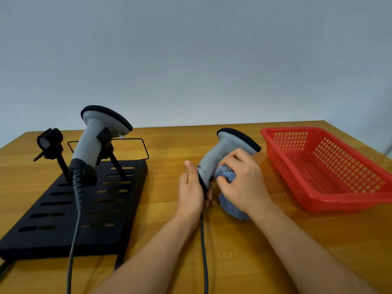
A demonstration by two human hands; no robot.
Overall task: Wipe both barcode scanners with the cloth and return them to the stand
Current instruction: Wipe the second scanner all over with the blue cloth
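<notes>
We look down on a wooden desk [161, 209] set against a plain pale grey wall [191, 49]. On the left part of the desk, reaching to its near edge, lies a black slotted stand [118, 211] with two clip holders rising from its far end. The holder nearer the left edge [49, 141] carries nothing; the other one clasps a grey scanner [93, 134], which sits tilted with its black-rimmed head up and toward the wall. Its coiled cable [77, 187] drops over the stand and runs off the near edge of the desk.

Near the middle of the desk, just right of the stand, we see the second scanner [224, 149] held above the wood, head up and tilted toward the far right corner. Our left hand [191, 187] grips the lower end of its handle, thumb pointing up along the side. Our right hand [241, 179] holds a blue fluffy cloth [228, 177] bunched in curled fingers and presses it against the handle, with a fold of the cloth hanging down to the desk under the wrist. This scanner's dark cable [204, 251] runs straight back to the near edge between our forearms.

A red plastic basket [339, 200] with latticed walls sits toward the right edge, close to the far right corner, apart from the hands.
</notes>
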